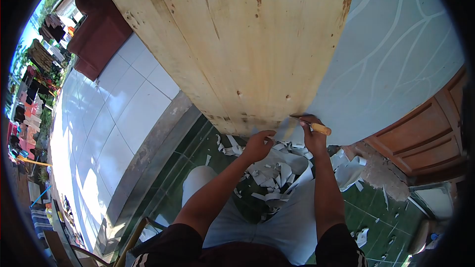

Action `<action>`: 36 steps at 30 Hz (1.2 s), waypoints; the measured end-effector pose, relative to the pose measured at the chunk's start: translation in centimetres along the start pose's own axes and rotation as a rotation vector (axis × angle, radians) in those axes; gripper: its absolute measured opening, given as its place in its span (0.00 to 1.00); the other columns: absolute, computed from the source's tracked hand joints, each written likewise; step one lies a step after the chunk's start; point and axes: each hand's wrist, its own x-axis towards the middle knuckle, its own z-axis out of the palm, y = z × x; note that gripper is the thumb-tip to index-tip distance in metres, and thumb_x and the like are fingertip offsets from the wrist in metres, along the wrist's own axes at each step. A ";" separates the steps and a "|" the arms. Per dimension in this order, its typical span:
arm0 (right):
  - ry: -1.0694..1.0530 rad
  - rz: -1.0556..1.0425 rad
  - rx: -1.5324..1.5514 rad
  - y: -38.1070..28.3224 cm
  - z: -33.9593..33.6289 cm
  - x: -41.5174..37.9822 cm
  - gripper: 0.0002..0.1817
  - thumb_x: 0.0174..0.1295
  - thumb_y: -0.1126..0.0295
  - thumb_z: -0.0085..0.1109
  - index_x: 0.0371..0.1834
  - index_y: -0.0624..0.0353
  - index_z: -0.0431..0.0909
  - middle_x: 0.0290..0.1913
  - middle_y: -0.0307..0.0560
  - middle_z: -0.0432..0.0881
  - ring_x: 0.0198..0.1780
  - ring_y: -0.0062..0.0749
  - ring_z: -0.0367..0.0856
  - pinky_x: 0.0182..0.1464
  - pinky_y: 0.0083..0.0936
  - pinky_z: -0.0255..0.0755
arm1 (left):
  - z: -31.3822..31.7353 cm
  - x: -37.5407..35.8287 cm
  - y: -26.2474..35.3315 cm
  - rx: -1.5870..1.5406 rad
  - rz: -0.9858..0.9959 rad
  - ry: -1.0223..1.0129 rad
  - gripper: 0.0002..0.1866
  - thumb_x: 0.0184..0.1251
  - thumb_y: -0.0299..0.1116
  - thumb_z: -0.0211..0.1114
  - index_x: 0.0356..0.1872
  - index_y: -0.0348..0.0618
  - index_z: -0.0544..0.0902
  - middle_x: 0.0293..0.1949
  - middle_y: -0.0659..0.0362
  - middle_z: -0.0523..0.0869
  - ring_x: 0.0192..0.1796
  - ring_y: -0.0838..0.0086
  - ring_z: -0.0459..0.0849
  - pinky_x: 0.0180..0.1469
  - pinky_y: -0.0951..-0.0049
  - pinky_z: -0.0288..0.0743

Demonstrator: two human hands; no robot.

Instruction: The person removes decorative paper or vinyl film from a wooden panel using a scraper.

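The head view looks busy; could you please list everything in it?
Wooden board: one, pale yellow, upper middle
Patterned sheet: one, pale blue, right of board
Scraps: many, whitish, floor below board
Tool: one, orange handle, board's lower edge
Door: one, brown, right edge
Upholstered seat: one, reddish-brown, upper left
Pale tiles: many, white, left
Dark tiles: many, green, bottom
Clothes: many, mixed colours, far left
Unclear objects: several, mixed colours, lower right
Trousers: one pair, light grey, bottom middle
Sleeves: two, black, bottom edge
Left hand: one, bare, near board's lower edge
Right hand: one, bare, holding tool
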 end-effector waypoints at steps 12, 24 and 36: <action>0.008 -0.191 -0.072 0.0 0.0 2.0 0.06 0.65 0.75 0.69 0.43 0.58 0.87 0.44 0.47 0.91 0.46 0.47 0.89 0.48 0.37 0.77 | 4.2 4.4 1.8 -0.435 -0.103 0.236 0.14 0.72 0.29 0.69 0.55 0.33 0.86 0.47 0.54 0.91 0.51 0.72 0.88 0.58 0.71 0.78; 0.034 -0.208 -0.156 0.8 0.8 2.2 0.08 0.62 0.76 0.69 0.44 0.55 0.87 0.45 0.43 0.91 0.45 0.43 0.89 0.45 0.36 0.76 | 3.5 7.3 1.1 -0.336 -0.027 0.276 0.12 0.70 0.31 0.69 0.49 0.36 0.88 0.45 0.54 0.92 0.52 0.69 0.88 0.57 0.68 0.78; -0.063 0.063 0.041 2.2 -0.3 1.7 0.05 0.67 0.74 0.68 0.43 0.62 0.88 0.42 0.48 0.91 0.44 0.43 0.89 0.50 0.35 0.80 | 3.2 7.7 3.2 -0.590 -0.243 0.260 0.16 0.69 0.33 0.72 0.51 0.32 0.89 0.44 0.55 0.92 0.48 0.71 0.86 0.54 0.70 0.76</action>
